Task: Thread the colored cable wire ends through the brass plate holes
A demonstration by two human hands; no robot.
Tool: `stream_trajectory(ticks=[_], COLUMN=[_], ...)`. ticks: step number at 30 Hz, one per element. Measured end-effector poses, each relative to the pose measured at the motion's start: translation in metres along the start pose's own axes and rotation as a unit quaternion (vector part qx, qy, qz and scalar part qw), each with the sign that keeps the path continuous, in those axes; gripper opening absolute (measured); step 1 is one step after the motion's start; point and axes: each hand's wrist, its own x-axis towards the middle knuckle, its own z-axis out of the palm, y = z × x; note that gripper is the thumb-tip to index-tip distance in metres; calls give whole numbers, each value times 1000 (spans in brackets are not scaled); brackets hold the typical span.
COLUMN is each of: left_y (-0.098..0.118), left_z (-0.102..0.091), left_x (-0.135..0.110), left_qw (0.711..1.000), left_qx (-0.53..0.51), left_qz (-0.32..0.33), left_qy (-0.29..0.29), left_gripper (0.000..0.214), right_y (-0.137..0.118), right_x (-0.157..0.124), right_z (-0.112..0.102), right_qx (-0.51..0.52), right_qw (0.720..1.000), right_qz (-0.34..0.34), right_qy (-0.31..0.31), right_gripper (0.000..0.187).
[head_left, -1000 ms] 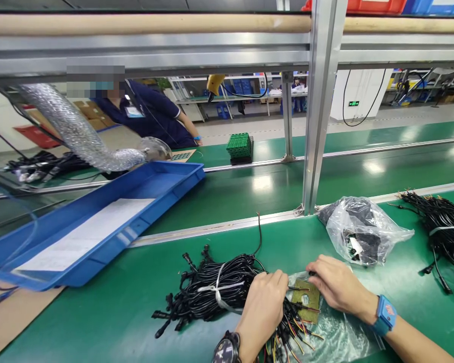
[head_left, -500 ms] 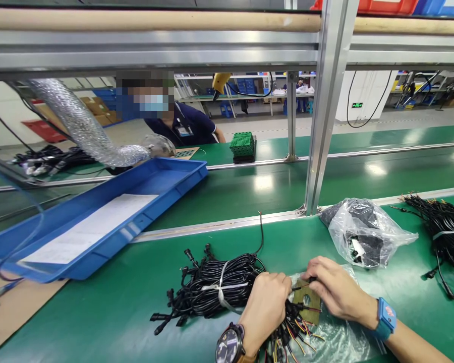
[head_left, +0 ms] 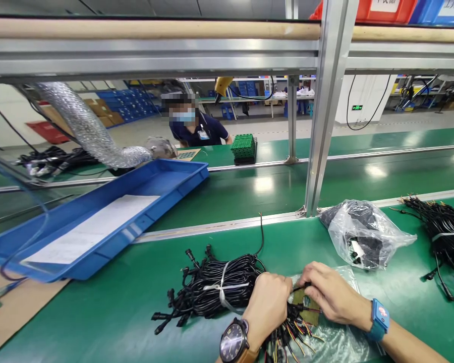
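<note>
My left hand [head_left: 270, 300] is closed on a thin black cable at the right end of a tied bundle of black cables [head_left: 227, 282]. My right hand [head_left: 331, 295], wearing a blue wrist strap, pinches a small black piece on that cable, just right of the left hand. Its exact shape is hidden by the fingers. Under the hands lie a clear plastic bag [head_left: 344, 338] and a yellowish-brown flat piece with a hole [head_left: 310, 316]. Stripped red, yellow and black wire ends [head_left: 293, 335] fan out below the left hand. Black connectors [head_left: 161, 320] stick out at the bundle's left.
A bag of black parts [head_left: 363, 234] stands behind my right hand. Another cable bundle [head_left: 450, 237] lies far right. A long blue tray [head_left: 144, 219] holds paper. A metal post [head_left: 325, 111] rises ahead; a masked co-worker [head_left: 199, 128] sits across the bench.
My right hand has shifted slightly left, closer to my left hand, both still gripping. The co-worker has moved right and sits more upright. The view has tipped up slightly.
</note>
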Motion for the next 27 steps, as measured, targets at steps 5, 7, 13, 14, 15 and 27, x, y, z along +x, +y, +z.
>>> stream_trajectory(ticks=[5, 7, 13, 14, 15, 27], left_y=[-1, -1, 2, 3, 3, 24], left_z=[4, 7, 15, 15, 14, 20], left_x=[-4, -7, -13, -14, -15, -12], left_qw=[999, 996, 962, 955, 948, 877], left_qx=[-7, -21, -174, -195, -212, -304], left_qz=[0, 3, 33, 43, 52, 118], left_qy=[48, 84, 206, 221, 233, 352], left_gripper=[26, 25, 21, 23, 24, 17], right_y=[5, 9, 15, 14, 14, 8], right_x=[0, -1, -3, -2, -2, 5], right_z=[-5, -10, -17, -16, -16, -5], right_qx=[-10, -2, 54, 77, 105, 450], right_qw=[1000, 996, 975, 971, 966, 864], right_qz=[13, 33, 113, 129, 145, 199], right_qy=[24, 84, 186, 188, 185, 109], right_gripper=[17, 18, 20, 22, 24, 45])
